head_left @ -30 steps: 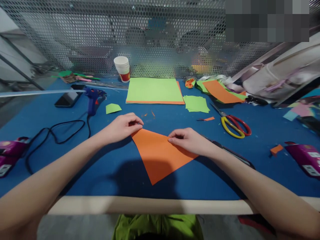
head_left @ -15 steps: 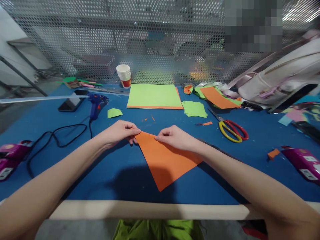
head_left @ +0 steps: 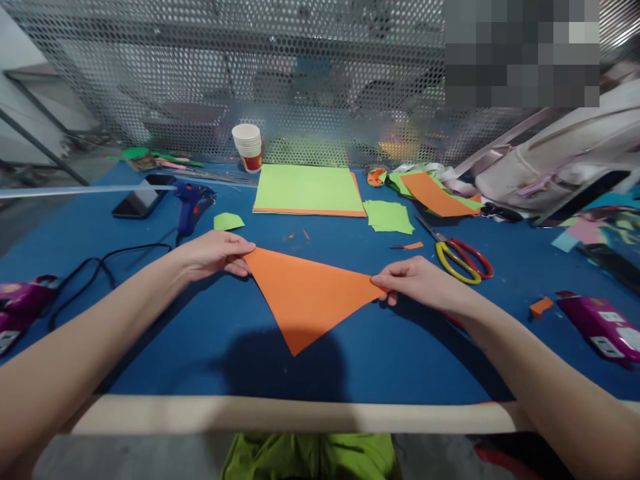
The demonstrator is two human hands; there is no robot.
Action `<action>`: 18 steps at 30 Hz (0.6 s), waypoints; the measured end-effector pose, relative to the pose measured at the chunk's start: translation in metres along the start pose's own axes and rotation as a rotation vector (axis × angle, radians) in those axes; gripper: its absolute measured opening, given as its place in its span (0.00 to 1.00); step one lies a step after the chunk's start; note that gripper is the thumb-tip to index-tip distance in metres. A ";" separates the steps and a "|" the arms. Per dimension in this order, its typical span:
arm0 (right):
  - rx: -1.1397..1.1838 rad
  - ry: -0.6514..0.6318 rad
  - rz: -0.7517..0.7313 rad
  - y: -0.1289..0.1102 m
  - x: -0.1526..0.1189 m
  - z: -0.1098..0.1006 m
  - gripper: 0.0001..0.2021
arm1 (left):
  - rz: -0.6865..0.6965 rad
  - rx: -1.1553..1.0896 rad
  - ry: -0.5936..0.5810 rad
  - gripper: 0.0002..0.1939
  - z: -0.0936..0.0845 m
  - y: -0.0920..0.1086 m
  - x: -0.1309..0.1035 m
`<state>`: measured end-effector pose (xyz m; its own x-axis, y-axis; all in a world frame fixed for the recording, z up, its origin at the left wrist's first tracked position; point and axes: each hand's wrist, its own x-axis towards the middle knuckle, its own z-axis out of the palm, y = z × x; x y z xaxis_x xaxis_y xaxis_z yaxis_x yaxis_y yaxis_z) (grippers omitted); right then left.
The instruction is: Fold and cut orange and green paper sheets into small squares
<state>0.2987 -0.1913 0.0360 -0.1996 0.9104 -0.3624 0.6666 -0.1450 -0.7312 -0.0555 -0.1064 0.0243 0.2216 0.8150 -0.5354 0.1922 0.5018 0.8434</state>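
Note:
A folded orange paper triangle [head_left: 307, 293] is stretched between my two hands, its point toward me and its long edge on the far side. My left hand [head_left: 217, 253] pinches the left corner between thumb and fingers. At the opposite corner, my right hand [head_left: 413, 283] is closed on the paper the same way. Beyond the triangle lie a stack of green sheets [head_left: 310, 189] with orange edges below and a smaller pile of green squares [head_left: 390, 217]. A small cut green piece [head_left: 229, 221] rests behind my left hand.
Scissors [head_left: 457, 260] with yellow and red handles lie behind my right hand. To the left are a blue glue gun [head_left: 190, 203], its black cord and a phone [head_left: 143, 198]. Paper cups [head_left: 247, 147] stand by the perforated metal panel [head_left: 200, 87]. A purple power strip [head_left: 603, 327] lies right.
My right hand has slid right along the long edge to the triangle's right corner. My left hand has moved a little left with the paper, and the near point has shifted left and away.

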 end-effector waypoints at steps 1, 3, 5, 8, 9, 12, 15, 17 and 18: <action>0.026 0.000 0.014 0.000 -0.002 -0.001 0.18 | -0.001 -0.018 0.005 0.11 -0.002 -0.002 -0.001; 0.049 0.008 0.016 -0.001 -0.006 -0.003 0.18 | -0.001 -0.064 0.008 0.09 -0.004 -0.005 -0.002; 0.036 0.027 -0.008 -0.002 -0.009 -0.003 0.18 | 0.006 -0.125 0.021 0.06 -0.003 -0.008 -0.003; -0.002 0.055 -0.054 0.000 -0.010 -0.003 0.19 | 0.023 -0.212 0.039 0.07 0.000 -0.011 -0.003; -0.013 0.060 -0.063 0.001 -0.010 -0.003 0.20 | 0.030 -0.235 0.037 0.10 0.001 -0.011 -0.003; -0.027 0.080 -0.060 0.010 -0.007 -0.002 0.20 | 0.068 -0.261 0.030 0.20 0.006 -0.011 -0.003; -0.038 0.119 -0.085 0.023 -0.002 0.001 0.23 | 0.128 -0.240 0.049 0.23 0.010 -0.012 -0.004; -0.077 0.136 -0.143 0.032 0.000 0.004 0.24 | 0.156 -0.230 0.054 0.19 0.013 -0.014 -0.004; -0.122 0.148 -0.184 0.035 0.001 0.006 0.23 | 0.168 -0.224 0.054 0.17 0.014 -0.015 -0.003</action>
<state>0.3173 -0.1981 0.0069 -0.2238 0.9652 -0.1349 0.7125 0.0676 -0.6984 -0.0459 -0.1208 0.0128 0.1797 0.9035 -0.3891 -0.0600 0.4049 0.9124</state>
